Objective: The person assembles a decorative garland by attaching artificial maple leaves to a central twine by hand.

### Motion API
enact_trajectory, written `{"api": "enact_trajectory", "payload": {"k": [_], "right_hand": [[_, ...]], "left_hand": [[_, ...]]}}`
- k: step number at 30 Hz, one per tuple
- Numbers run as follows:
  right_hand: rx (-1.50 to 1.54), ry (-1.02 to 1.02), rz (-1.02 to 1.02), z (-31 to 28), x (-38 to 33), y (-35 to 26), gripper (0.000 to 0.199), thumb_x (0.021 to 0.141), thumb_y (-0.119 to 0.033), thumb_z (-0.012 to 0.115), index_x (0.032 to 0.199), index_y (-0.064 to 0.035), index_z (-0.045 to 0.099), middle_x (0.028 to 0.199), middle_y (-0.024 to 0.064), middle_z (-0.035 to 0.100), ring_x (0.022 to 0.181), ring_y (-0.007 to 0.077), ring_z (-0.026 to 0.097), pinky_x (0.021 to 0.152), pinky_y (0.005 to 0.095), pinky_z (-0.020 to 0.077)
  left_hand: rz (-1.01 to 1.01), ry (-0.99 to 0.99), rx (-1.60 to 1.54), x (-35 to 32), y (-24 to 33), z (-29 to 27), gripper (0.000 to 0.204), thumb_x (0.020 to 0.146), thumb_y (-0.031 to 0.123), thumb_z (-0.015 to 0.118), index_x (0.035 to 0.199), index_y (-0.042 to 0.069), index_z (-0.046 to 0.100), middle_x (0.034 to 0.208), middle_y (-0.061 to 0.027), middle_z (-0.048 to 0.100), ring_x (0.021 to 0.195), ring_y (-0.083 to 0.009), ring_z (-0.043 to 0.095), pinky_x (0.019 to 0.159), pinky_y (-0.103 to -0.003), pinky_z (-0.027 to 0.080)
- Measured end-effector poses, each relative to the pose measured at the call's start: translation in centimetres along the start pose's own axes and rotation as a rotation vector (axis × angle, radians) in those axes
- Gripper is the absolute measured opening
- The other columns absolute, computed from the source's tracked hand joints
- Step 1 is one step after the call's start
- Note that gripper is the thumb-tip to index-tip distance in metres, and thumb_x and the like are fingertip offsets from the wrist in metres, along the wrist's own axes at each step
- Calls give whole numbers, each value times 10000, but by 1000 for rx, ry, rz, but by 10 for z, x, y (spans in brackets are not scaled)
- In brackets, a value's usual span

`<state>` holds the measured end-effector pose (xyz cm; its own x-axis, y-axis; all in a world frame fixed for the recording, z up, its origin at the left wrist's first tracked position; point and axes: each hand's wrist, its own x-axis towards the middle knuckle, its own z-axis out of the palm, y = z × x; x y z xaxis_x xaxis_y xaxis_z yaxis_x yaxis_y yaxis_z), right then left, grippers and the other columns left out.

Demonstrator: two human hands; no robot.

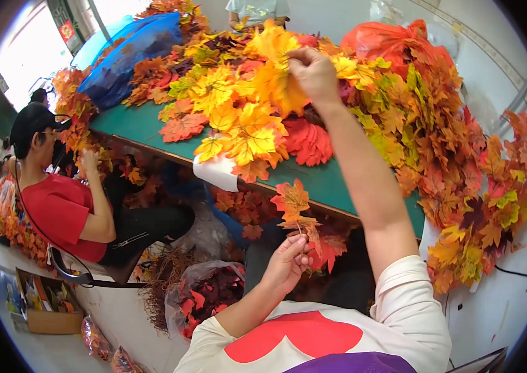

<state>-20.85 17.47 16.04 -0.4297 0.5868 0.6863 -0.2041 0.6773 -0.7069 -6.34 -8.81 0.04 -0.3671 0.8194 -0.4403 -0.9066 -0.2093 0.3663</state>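
My left hand [283, 267] is low in front of my body, its fingers pinched round the thin stem of a sprig of artificial maple leaves [291, 200]. Orange and red leaves fan out above and beside those fingers. Stretched out over the green table [170, 140], my right hand [316, 78] pinches a yellow maple leaf [281, 87] at the pile. Its fingertips partly hide where the leaf is gripped. Just below it lie more yellow-orange leaves [248, 133] and a stack of red leaves [308, 143], close to the near table edge.
Leaf garlands [437, 130] heap over the right end of the table. A blue plastic bag [130, 59] and a red bag [394, 40] stand behind. At left sits a person in a red shirt [68, 217]. A clear bag of dark red leaves [207, 295] rests on the floor.
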Motion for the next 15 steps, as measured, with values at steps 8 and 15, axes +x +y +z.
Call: {"api": "enact_trajectory", "payload": {"k": [8,15], "right_hand": [[-439,-29,-69,-121,3,54,173,738,-117,605,890,-57,661,810,130,649,732,236,638,673,308,494],[-934,-126,-134,-131,0,100,182,766,-95,537,888,-81,671,793,171,634,748,317,618,691,380,493]], "left_hand": [[-26,2,43,2,-10,12,128,876,132,536,999,103,519,744,12,585,545,-81,516,623,-266,469],[-9,6,84,-3,-16,17,97,872,145,551,960,110,530,750,19,582,552,-68,540,605,-244,487]]}}
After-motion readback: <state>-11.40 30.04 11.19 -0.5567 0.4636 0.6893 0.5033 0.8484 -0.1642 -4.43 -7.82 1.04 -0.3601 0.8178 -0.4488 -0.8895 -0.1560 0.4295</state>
